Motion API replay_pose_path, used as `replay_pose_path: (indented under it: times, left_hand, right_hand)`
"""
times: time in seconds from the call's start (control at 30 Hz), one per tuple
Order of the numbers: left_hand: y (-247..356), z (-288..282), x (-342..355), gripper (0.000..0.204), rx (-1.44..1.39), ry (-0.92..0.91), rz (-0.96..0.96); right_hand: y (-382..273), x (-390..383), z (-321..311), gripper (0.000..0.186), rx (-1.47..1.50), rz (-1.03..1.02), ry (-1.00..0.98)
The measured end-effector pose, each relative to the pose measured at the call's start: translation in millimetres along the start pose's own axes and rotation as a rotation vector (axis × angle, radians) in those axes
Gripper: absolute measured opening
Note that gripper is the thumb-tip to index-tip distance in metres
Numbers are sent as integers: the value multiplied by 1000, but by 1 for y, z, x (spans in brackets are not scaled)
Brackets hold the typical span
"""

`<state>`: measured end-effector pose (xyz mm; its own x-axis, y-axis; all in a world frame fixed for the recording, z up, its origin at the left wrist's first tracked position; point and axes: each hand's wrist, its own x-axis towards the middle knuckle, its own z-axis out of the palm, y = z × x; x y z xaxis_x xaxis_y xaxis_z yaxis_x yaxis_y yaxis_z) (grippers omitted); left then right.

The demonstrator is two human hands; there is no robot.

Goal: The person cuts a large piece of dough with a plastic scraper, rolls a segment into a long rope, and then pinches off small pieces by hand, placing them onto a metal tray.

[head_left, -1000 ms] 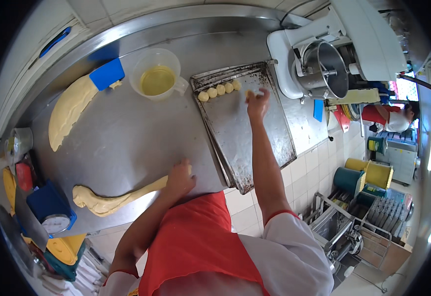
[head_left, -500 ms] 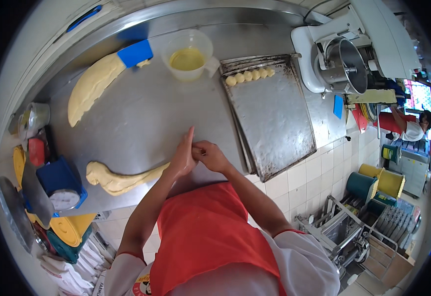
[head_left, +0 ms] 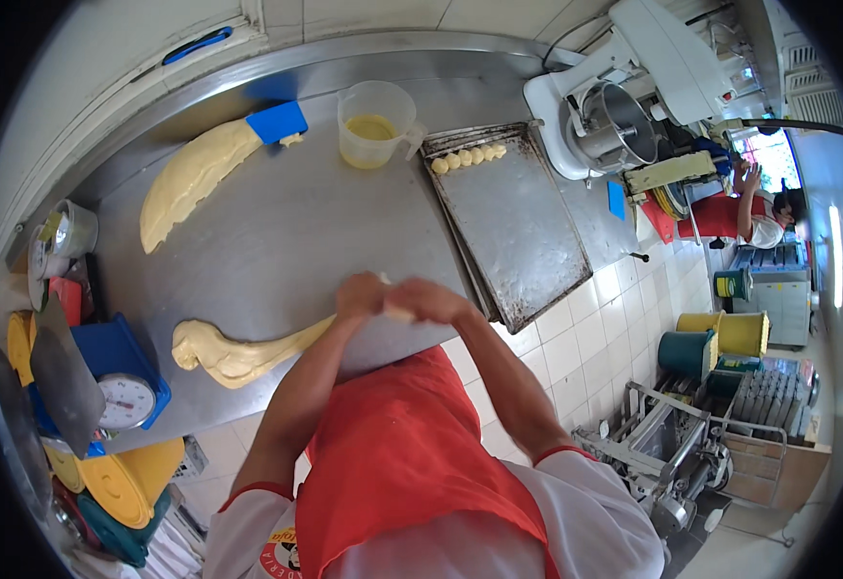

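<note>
My left hand (head_left: 360, 297) is closed around the narrow end of a rope of pale yellow dough (head_left: 248, 359), whose thick end lies near the front left of the metal table. Close beside it, my right hand (head_left: 431, 301) has its fingers curled, slightly blurred, on a small piece of dough (head_left: 398, 312). Whether that piece still joins the rope is hidden. Several dough balls (head_left: 468, 157) stand in a row along the far edge of a dark baking tray (head_left: 518, 227), right of my hands.
A larger slab of dough (head_left: 195, 174) with a blue scraper (head_left: 278, 123) against it lies at the back left. Beside it stands a clear jug (head_left: 375, 124) of yellow liquid. A mixer (head_left: 614, 125) is at the right, a dial scale (head_left: 125, 402) at the left. Another person (head_left: 730, 214) is far right.
My hands have come slightly apart, the right one shifting to the right, and a bit of dough now shows between them. The whole view has shifted a little.
</note>
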<state>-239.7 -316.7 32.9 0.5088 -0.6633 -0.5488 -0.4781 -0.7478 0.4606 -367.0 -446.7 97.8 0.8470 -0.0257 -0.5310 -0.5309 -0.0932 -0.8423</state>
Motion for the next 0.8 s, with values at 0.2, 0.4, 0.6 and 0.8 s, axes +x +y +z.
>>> replay_pose_path:
  times: [0.2, 0.4, 0.6, 0.8]
  left_hand:
    - [15, -14, 21, 47, -120, 68, -86]
    - [-4, 11, 6, 62, -127, 142, 85]
    - [-6, 7, -12, 73, -321, 184, 22]
    - [-11, 7, -24, 77, -468, 319, 126]
  right_hand:
    - [65, 15, -100, 23, 225, -225, 603]
    - [52, 112, -166, 26, -269, -158, 1180]
    - [32, 124, -146, 43, -501, -72, 1148]
    - [43, 65, 6, 36, -154, -211, 540]
